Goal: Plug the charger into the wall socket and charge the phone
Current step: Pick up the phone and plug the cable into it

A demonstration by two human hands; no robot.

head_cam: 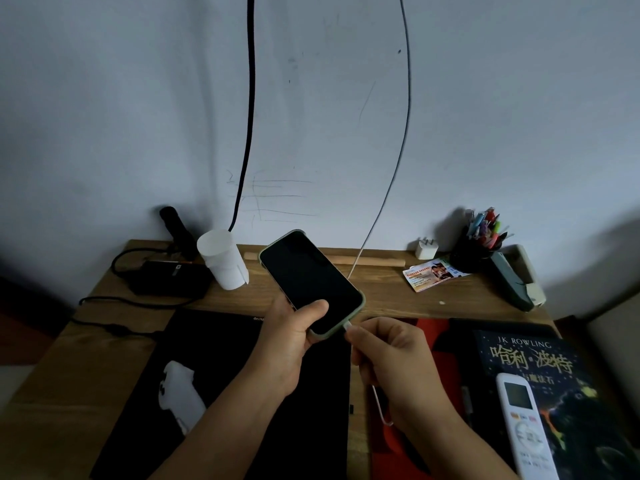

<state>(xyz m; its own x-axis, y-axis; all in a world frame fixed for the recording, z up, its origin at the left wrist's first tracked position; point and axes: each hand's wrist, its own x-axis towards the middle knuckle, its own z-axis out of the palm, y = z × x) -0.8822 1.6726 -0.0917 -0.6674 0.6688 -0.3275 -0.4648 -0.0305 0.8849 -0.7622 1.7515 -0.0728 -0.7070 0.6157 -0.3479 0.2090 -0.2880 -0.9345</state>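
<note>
My left hand [289,336] holds a phone [310,280] with a dark screen and a pale green case, tilted above the desk. My right hand [388,355] pinches the white cable plug [347,328] at the phone's bottom edge; whether it is fully in the port I cannot tell. A thin cable [403,133] runs from behind the phone up the wall and out of the top of the frame. A short white loop of cable [381,410] hangs below my right hand. The wall socket is not in view. A small white charger block [425,248] sits at the back of the desk.
On the wooden desk [388,299] are a white paper cup [225,259], a black power adapter [169,277] with cords, a black laptop [214,348], a pen holder [479,244], cards [431,273], a dark book [540,368] and a white remote [524,424]. A thick black cable [249,98] hangs down the wall.
</note>
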